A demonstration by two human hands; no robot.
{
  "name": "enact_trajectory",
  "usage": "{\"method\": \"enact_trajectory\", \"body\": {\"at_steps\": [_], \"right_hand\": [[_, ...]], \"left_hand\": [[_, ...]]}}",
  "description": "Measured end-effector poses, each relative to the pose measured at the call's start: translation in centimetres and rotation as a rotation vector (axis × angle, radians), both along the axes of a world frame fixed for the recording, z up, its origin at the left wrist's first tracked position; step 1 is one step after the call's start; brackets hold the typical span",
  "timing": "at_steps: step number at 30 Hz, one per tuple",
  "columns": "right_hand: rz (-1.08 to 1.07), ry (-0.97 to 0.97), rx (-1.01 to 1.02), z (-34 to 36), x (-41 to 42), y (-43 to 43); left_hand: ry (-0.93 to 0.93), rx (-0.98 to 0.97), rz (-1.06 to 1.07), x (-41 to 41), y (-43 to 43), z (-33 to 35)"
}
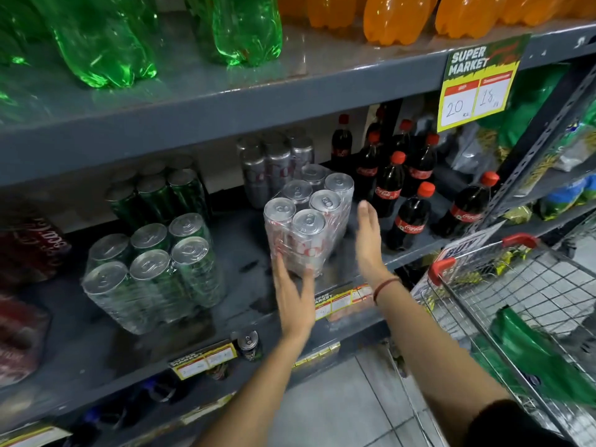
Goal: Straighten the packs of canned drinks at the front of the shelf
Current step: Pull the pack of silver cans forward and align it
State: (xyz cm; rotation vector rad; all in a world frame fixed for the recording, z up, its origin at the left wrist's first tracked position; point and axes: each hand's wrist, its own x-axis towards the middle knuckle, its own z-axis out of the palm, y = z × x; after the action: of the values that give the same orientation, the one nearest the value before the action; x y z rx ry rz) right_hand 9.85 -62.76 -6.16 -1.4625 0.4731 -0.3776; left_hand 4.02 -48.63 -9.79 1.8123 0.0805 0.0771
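A shrink-wrapped pack of silver cans (306,221) with red lettering stands near the front of the grey middle shelf (245,285), turned at an angle to the edge. My left hand (295,295) lies flat against the pack's lower front, fingers spread and touching the wrap. My right hand (369,240) is open and flat just to the right of the pack, a small gap away. A pack of green cans (151,266) stands to the left, also askew. More silver cans (274,162) and green cans (158,191) stand behind.
Cola bottles (409,195) with red caps stand right of the silver pack. Red can packs (25,253) are at the far left. A wire shopping cart (522,301) is close on my right. Green and orange bottles fill the upper shelf. A lone can (248,343) sits below the shelf edge.
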Motion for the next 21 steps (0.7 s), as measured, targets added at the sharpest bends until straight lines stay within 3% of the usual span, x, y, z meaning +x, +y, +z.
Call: {"method": "enact_trajectory", "body": {"at_steps": [3, 5, 11, 15, 18, 21], "right_hand": [[0.224, 0.060, 0.147, -0.1, 2.7, -1.9], [0.298, 0.054, 0.125, 0.1, 2.9, -1.9], [0.083, 0.000, 0.001, -1.5, 1.8, -0.4], [-0.026, -0.058, -0.109, -2.8, 0.7, 0.5], [0.051, -0.049, -0.050, -3.7, 0.2, -0.4], [0.259, -0.016, -0.120, -4.7, -0.7, -1.7]], "left_hand": [[0.045, 0.087, -0.080, -0.3, -1.3, 0.2], [0.082, 0.111, -0.093, 0.1, -1.7, 0.6], [0.087, 0.179, -0.114, 3.5, 1.0, 0.5], [0.087, 0.270, -0.247, 6.2, 4.3, 1.1], [0.101, 0.346, -0.240, 6.4, 4.8, 0.9], [0.080, 0.392, -0.211, 5.9, 4.7, -0.1]]}}
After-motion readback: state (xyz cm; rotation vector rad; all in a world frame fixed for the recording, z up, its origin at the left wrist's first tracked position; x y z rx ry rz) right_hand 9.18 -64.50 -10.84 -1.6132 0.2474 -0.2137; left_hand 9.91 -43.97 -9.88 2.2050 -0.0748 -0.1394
